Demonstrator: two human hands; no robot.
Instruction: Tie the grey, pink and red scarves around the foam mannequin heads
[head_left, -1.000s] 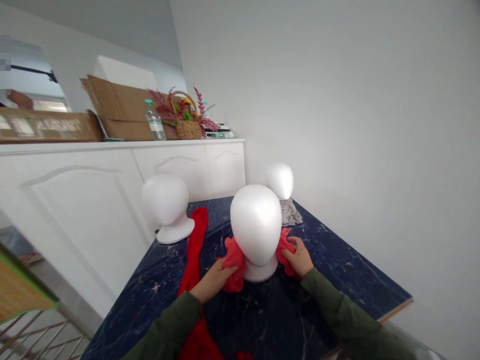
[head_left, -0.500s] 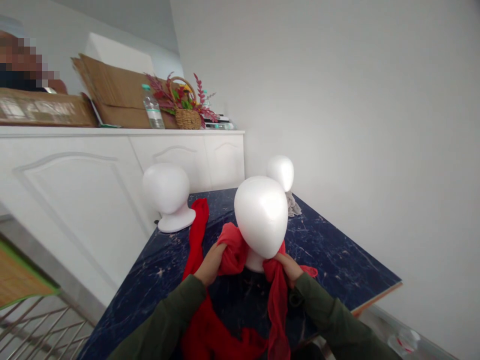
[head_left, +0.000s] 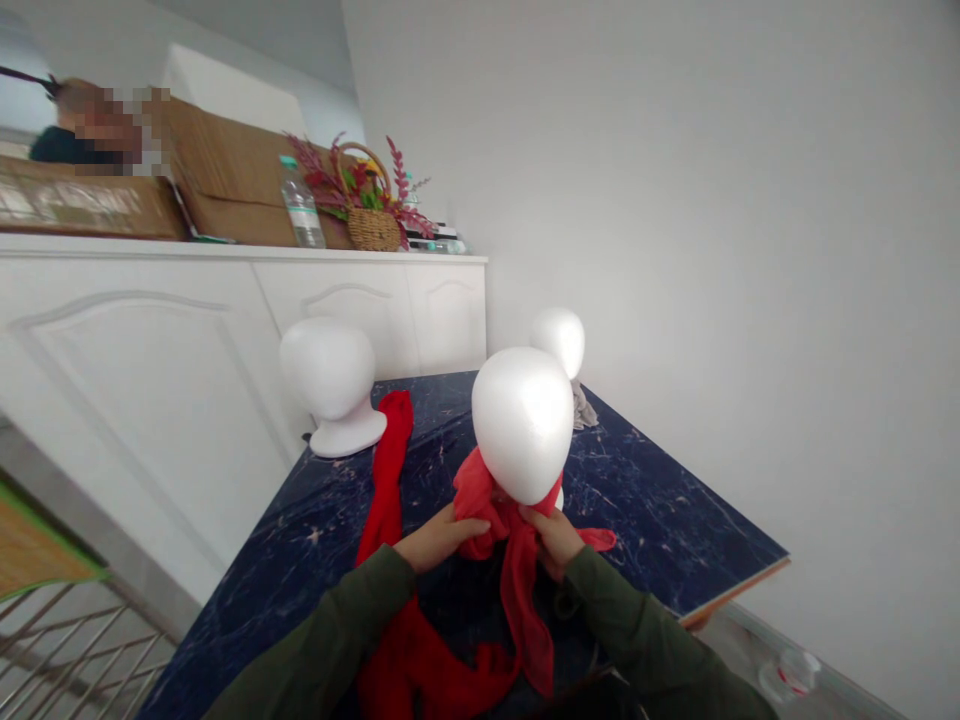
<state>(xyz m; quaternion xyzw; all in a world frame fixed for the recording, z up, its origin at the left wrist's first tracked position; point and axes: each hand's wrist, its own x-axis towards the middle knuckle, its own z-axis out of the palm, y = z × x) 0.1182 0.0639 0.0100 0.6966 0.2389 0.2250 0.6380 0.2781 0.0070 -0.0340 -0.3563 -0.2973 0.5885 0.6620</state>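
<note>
A white mannequin head [head_left: 523, 420] stands before me on the dark blue marbled table [head_left: 645, 500]. Round its neck lies a coral-red scarf [head_left: 476, 490], bunched at the left, with one end hanging down in front. At the left of the neck my left hand [head_left: 444, 535] grips the bunched cloth, its thumb on top. My right hand [head_left: 551, 535] pinches the scarf just under the chin, at the right of the hanging end. A bright red scarf [head_left: 386, 490] stretches along the table to the left and under my left forearm.
Another white mannequin head [head_left: 330, 370] stands at the left. A third one [head_left: 560, 340] is at the back, with grey cloth [head_left: 583, 407] at its base. A white cabinet [head_left: 135, 340] carries cardboard boxes [head_left: 225, 160], a bottle [head_left: 302, 205] and a flower basket [head_left: 373, 228]. A person [head_left: 82, 130] is behind.
Both hands have drawn closer together in front of the neck. The scarf's left bunch and hanging end have moved inward under the chin. The view has shifted slightly.
</note>
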